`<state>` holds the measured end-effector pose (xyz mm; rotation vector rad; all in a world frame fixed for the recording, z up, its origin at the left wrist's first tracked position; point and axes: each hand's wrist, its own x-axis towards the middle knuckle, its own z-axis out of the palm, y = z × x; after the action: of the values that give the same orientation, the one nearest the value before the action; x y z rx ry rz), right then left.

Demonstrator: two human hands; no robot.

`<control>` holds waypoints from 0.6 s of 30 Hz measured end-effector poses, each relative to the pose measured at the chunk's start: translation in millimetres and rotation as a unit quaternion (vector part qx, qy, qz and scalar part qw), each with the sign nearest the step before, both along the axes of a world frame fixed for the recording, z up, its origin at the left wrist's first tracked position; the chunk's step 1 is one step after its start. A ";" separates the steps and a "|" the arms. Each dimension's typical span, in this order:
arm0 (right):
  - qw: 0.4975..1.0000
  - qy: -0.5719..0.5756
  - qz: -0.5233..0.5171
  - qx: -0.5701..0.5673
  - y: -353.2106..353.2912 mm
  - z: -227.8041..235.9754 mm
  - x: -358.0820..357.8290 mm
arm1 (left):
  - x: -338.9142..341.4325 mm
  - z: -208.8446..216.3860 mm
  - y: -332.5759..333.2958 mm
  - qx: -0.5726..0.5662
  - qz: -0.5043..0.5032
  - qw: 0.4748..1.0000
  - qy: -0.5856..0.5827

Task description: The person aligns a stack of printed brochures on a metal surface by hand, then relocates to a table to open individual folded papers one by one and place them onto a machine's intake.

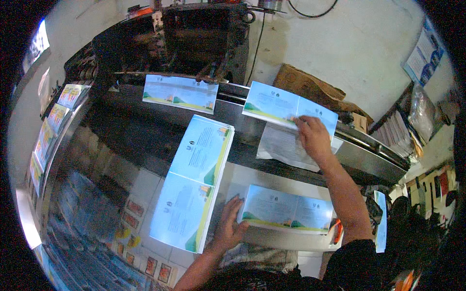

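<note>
Hands (314, 138) (230, 230) touch sheets (272, 103) (270, 205) bearing small, blurred print.

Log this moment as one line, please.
right hand: touching upper-right printed sheet; left hand: beside lower sheets; long paper stack: left of hands

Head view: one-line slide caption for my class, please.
Right hand on the upper-right printed paper; left hand beside the lower paper.

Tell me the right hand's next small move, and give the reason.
Probably lift the light-blue rectangular printed paper at upper right: the right hand overlaps its lower edge, while the left hand is beside another light-blue rectangular printed paper below.
</note>
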<state>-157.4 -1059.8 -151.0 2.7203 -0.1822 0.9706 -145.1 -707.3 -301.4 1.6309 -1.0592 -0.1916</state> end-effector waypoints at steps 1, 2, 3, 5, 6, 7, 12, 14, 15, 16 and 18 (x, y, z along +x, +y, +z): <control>0.999 0.031 0.008 -0.007 2.8 -7.7 -8.0 | -1.3 -4.1 0.6 0.000 -0.005 1.000 -0.001; 0.998 0.065 0.012 -0.012 4.8 -14.9 -18.8 | -0.9 -1.4 -0.3 -0.006 0.004 1.000 0.000; 0.998 0.066 0.002 -0.010 6.7 -20.3 -31.1 | -0.8 2.3 -1.6 -0.011 0.010 1.000 0.001; 0.987 0.151 -0.010 0.062 13.1 -29.0 -57.7 | -4.6 10.4 4.4 0.028 0.009 1.000 0.004; 0.972 0.209 -0.035 0.101 25.1 -25.8 -68.6 | -4.2 10.0 3.7 0.024 0.017 0.999 0.019; 0.959 0.235 -0.037 0.154 40.4 -22.4 -82.6 | -2.9 10.4 3.4 0.021 0.026 0.999 0.034; 0.921 0.367 0.026 0.131 83.8 -31.5 -151.8 | -7.0 27.1 -7.3 0.007 0.037 0.999 -0.036; 0.946 0.317 0.070 0.016 64.5 -41.0 -141.4 | -10.8 24.5 -9.6 0.020 0.050 0.998 0.038; 0.942 0.326 0.068 0.046 62.1 -35.2 -112.0 | 11.3 31.0 -6.1 0.016 0.056 0.998 0.019; 0.936 0.339 0.046 0.077 53.5 -32.7 -78.8 | 36.5 30.8 -10.6 0.015 0.051 0.999 0.011; 0.904 0.385 0.046 0.179 33.6 -55.1 -41.8 | 26.1 15.6 -10.4 0.034 0.078 0.996 -0.039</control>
<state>-199.2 -1026.2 -206.0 3.2276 -0.0823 -0.2053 -119.0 -717.6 -285.8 1.7868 -0.9875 -0.0610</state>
